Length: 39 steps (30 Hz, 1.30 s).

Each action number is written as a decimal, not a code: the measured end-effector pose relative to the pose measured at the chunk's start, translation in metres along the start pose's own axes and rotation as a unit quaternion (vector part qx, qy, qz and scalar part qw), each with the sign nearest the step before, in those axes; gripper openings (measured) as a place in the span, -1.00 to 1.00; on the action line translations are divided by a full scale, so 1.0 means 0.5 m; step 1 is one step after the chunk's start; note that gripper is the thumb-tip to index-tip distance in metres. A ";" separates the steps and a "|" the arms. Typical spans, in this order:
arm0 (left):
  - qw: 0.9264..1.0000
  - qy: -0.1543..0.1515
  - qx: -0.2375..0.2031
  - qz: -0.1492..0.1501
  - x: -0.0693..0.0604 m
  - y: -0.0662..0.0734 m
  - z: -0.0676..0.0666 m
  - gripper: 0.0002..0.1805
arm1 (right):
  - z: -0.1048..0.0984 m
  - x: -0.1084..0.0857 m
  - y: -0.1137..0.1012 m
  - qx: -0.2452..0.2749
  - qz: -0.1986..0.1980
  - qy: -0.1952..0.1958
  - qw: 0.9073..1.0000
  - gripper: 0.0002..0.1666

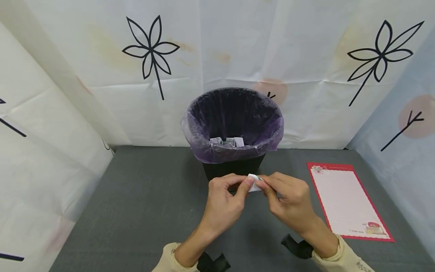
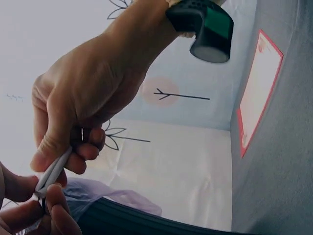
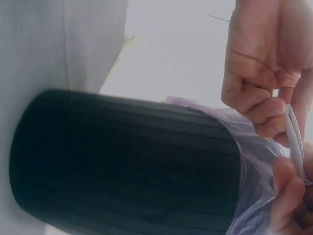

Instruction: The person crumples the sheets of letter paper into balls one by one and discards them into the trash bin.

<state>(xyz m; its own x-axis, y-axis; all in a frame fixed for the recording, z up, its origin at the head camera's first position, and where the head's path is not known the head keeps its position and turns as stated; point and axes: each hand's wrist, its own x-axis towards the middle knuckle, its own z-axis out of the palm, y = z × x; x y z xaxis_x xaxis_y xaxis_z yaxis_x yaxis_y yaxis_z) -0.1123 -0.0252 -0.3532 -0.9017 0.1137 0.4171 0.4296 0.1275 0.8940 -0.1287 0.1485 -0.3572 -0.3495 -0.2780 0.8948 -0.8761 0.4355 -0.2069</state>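
Observation:
A small folded white paper [image 1: 254, 183] is pinched between both hands, just in front of the bin. The left hand [image 1: 225, 202] grips its left end with thumb and fingers, and the right hand [image 1: 290, 200] pinches its right end. In the left wrist view the paper [image 2: 53, 171] looks like a narrow, layered strip, with the left hand [image 2: 88, 93] above it. The right wrist view shows the folded paper [image 3: 295, 139] edge-on at the right.
A black bin [image 1: 232, 166] with a purple liner [image 1: 221, 151] stands at the table's back, holding several folded papers [image 1: 238, 142]. On the right of the grey table [image 1: 136, 211] lies a red-bordered sheet [image 1: 350, 200]. Patterned white cloth [image 1: 231, 37] hangs behind.

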 end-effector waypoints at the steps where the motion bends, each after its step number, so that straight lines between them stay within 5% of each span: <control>1: 1.000 0.004 -0.004 -0.005 0.001 0.000 0.001 -0.86 | 0.002 0.000 0.000 -0.021 -0.014 0.003 1.000 -0.59; 6: 1.000 0.019 -0.022 0.005 0.004 -0.008 0.002 -0.86 | 0.006 0.001 -0.003 -0.037 -0.018 0.004 0.999 -0.58; 9: 0.999 0.021 -0.030 0.028 0.006 -0.013 0.000 -0.87 | -0.001 0.000 -0.006 0.047 0.042 -0.022 0.998 -0.65; 11: 0.998 0.020 -0.037 0.047 0.008 -0.014 -0.003 -0.87 | -0.012 0.002 -0.008 0.149 0.103 -0.051 0.982 -0.71; 13: 0.997 0.017 -0.044 0.065 0.010 -0.013 -0.006 -0.88 | -0.025 0.004 -0.009 0.252 0.170 -0.080 0.949 -0.70; 16: 0.994 0.012 -0.050 0.094 0.013 -0.012 -0.009 -0.89 | -0.041 0.009 -0.003 0.386 0.260 -0.110 0.878 -0.64; 21: 0.990 0.007 -0.056 0.130 0.014 -0.012 -0.011 -0.92 | -0.053 0.012 0.014 0.490 0.346 -0.153 0.785 -0.70; 23: 0.989 0.005 -0.059 0.138 0.014 -0.011 -0.012 -0.93 | -0.056 0.012 0.020 0.513 0.361 -0.169 0.760 -0.72; 25: 0.988 0.004 -0.059 0.143 0.013 -0.011 -0.011 -0.93 | -0.057 0.012 0.025 0.530 0.356 -0.181 0.748 -0.74; 27: 0.988 0.006 -0.054 0.146 0.012 -0.010 -0.009 -0.93 | -0.057 0.012 0.026 0.532 0.348 -0.182 0.750 -0.77; 29: 0.988 0.012 -0.045 0.146 0.011 -0.011 -0.006 -0.93 | -0.055 0.012 0.025 0.512 0.339 -0.174 0.770 -0.81; 35: 0.993 0.031 -0.025 0.111 0.008 -0.011 0.003 -0.91 | -0.041 0.008 0.004 0.355 0.280 -0.126 0.883 -0.82; 37: 0.995 0.033 -0.022 0.095 0.007 -0.007 0.004 -0.90 | -0.037 0.005 -0.003 0.299 0.253 -0.111 0.913 -0.77; 39: 0.996 0.034 -0.018 0.080 0.006 -0.002 0.005 -0.89 | -0.034 0.003 -0.006 0.255 0.234 -0.100 0.933 -0.73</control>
<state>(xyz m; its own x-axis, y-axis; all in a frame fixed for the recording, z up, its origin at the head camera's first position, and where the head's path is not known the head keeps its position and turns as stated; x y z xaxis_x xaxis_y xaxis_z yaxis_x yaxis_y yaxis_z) -0.1152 -0.0226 -0.3533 -0.8234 0.0617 0.5642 0.5675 0.0772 0.8198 -0.1207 0.1613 -0.3485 -0.7435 -0.3358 0.5783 -0.6384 0.0989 -0.7633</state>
